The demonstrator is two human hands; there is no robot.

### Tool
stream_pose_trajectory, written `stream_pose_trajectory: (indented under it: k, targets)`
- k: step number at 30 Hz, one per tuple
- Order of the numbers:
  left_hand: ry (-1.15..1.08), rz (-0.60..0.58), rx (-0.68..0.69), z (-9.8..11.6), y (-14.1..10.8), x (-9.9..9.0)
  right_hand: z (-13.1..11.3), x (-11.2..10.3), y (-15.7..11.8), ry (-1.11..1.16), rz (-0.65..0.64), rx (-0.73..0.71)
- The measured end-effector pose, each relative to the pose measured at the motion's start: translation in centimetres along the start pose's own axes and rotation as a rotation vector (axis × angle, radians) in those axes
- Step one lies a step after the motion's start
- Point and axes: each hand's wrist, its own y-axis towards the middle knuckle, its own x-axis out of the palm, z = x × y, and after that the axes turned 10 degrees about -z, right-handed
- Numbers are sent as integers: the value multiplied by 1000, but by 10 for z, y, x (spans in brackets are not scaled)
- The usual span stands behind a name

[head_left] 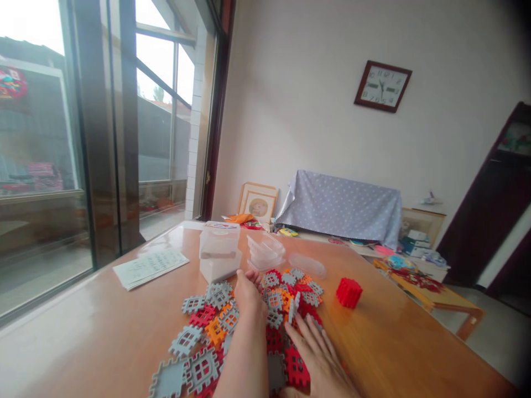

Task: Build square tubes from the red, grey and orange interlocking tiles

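Matte plastic tiles (202,369), squarish with notched edges, many pierced by window-like grids, lie in a loose grey, red and orange heap on the glossy wooden table (394,342); the nearest are cut off at the bottom, and the left forearm (245,354) covers the heap's middle; the right hand (321,359) is low, back upward, its fingers straight and slightly apart, released; a grey tile (293,308) stands on edge by its index fingertip, contact being hard to judge; the left hand (250,296) reaches farther in, fingers curled; whether they grasp anything I cannot tell. Right of the heap sits a ribbed red block (349,292); beyond are cloudy plastic tubs (219,265); paper cards (151,267) lie flat to their left, the writing too small to read; farther back, a dotted cloth (344,204) drapes below a wood-framed clock (383,86).
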Motion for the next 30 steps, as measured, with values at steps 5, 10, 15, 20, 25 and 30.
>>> stream_pose_trajectory:
  k: [5,10,15,20,25,30]
  targets:
    - [-14,-39,-16,1,-2,3,-13,-1,10,9,136,6]
    - [-10,-80,-27,-1,-2,3,-31,-5,28,15,271,5]
    - [2,-105,-1,-1,-2,3,-29,-9,49,95,372,-79]
    - [25,-121,42,5,-5,3,-8,-23,69,324,448,-98]
    - [123,-140,84,9,-7,5,24,-45,57,449,437,26]
    - [372,-236,173,0,-10,7,48,-45,7,309,282,111]
